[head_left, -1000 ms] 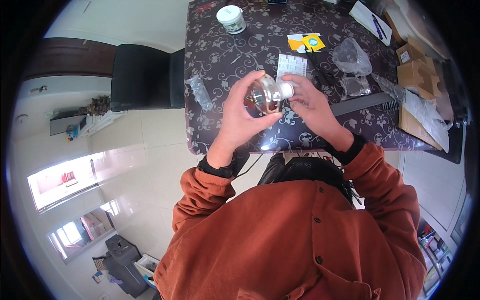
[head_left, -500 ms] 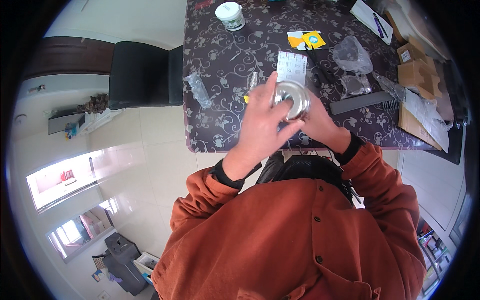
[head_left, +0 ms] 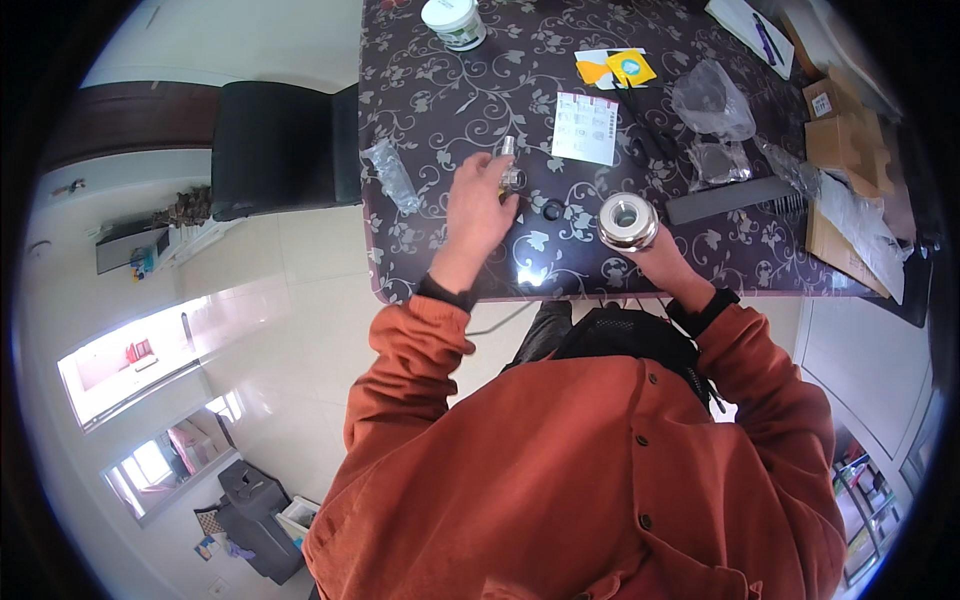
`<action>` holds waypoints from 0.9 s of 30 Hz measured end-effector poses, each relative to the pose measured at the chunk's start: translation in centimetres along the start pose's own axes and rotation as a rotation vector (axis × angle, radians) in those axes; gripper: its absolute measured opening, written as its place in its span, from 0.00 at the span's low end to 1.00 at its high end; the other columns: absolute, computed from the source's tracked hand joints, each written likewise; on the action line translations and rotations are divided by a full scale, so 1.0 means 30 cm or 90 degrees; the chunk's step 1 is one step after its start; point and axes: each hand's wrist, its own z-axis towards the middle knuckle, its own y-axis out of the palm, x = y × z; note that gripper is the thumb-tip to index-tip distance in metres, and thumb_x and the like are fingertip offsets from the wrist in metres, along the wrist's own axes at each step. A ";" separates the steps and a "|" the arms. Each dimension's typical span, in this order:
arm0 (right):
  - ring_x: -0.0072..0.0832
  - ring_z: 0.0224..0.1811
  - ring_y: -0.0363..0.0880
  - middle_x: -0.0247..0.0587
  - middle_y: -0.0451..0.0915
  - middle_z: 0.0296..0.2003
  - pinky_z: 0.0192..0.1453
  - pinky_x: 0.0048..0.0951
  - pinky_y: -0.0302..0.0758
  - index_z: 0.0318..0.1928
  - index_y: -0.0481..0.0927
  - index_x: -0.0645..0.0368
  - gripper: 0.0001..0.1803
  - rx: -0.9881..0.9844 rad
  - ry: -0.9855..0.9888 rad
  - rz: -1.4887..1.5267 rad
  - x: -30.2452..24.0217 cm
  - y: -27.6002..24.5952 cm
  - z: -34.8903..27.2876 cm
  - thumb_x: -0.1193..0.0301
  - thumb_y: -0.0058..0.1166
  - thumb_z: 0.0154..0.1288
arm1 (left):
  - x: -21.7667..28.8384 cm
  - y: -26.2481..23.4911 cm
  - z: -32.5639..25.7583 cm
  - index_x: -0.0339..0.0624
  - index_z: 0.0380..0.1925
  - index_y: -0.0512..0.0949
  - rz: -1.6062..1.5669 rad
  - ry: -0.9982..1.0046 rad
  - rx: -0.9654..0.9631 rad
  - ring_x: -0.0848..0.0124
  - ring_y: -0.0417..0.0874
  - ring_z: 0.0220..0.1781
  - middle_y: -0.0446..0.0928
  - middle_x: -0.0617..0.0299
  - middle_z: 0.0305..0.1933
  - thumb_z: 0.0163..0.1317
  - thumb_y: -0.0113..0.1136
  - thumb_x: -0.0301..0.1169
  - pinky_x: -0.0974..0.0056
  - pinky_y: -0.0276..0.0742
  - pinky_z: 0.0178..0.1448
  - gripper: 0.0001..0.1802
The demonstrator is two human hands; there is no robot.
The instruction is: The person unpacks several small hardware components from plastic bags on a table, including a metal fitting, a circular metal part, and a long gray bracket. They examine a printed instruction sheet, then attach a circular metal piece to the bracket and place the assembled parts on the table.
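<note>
My right hand (head_left: pixel 652 256) holds a shiny, round metal piece (head_left: pixel 640 236) with a hole in its middle, its ringed face turned up. Most of that hand's fingers are hidden beneath the piece. At the left, my left hand (head_left: pixel 478 208) is on the table, thumb and fingers curled round the lower part of a small metal fitting (head_left: pixel 513 179). The fitting's narrow end points away from me. Between the hands lies a small black ring (head_left: pixel 552 201). Beyond it is a white printed leaflet (head_left: pixel 585 130).
A white tub (head_left: pixel 455 22) stands at the far left of the patterned table (head_left: pixel 450 260). Bubble wrap (head_left: pixel 392 178) lies left of my left hand. To the right are a grey bar (head_left: pixel 730 200), black scissors (head_left: pixel 650 130), clear plastic bags (head_left: pixel 713 100) and cardboard boxes (head_left: pixel 845 140).
My hands have parted. The left has let go of the round metal piece and moved left to the fitting. The right has shifted slightly right with the piece, and the black ring shows.
</note>
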 end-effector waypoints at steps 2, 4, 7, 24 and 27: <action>0.23 0.49 0.77 0.37 0.79 0.47 0.56 0.27 0.72 0.52 0.74 0.63 0.21 -0.010 -0.021 0.020 0.016 -0.008 0.010 0.77 0.63 0.57 | -0.049 0.043 0.020 0.50 0.54 0.75 0.081 -0.003 -0.062 0.53 0.71 0.57 0.68 0.52 0.59 0.45 0.70 0.28 0.56 0.72 0.58 0.31; 0.23 0.49 0.77 0.37 0.79 0.47 0.56 0.27 0.72 0.52 0.73 0.63 0.22 -0.002 -0.006 0.009 0.028 -0.008 0.018 0.76 0.63 0.57 | -0.077 0.095 0.030 0.51 0.53 0.75 0.078 -0.007 -0.119 0.53 0.71 0.58 0.67 0.51 0.59 0.46 0.71 0.27 0.57 0.72 0.59 0.30; 0.23 0.51 0.76 0.36 0.79 0.48 0.57 0.27 0.72 0.53 0.73 0.63 0.22 0.006 -0.003 0.000 0.038 -0.009 0.023 0.78 0.62 0.57 | -0.118 0.145 0.038 0.49 0.49 0.76 0.013 -0.017 -0.097 0.56 0.77 0.51 0.70 0.51 0.55 0.48 0.70 0.27 0.60 0.76 0.54 0.25; 0.27 0.47 0.77 0.39 0.80 0.45 0.52 0.28 0.73 0.53 0.74 0.60 0.23 0.073 -0.009 -0.104 -0.005 0.005 0.140 0.69 0.64 0.58 | -0.078 -0.018 0.123 0.30 0.43 0.72 -1.120 -0.538 -0.316 0.73 0.76 0.24 0.80 0.43 0.36 0.72 0.45 0.40 0.75 0.71 0.21 0.19; 0.26 0.46 0.77 0.38 0.80 0.46 0.51 0.28 0.73 0.54 0.73 0.60 0.24 0.068 0.016 -0.071 -0.020 -0.001 0.143 0.69 0.64 0.58 | -0.046 -0.039 0.129 0.30 0.41 0.74 -1.145 -0.531 -0.391 0.74 0.73 0.21 0.80 0.43 0.33 0.72 0.45 0.40 0.76 0.65 0.19 0.20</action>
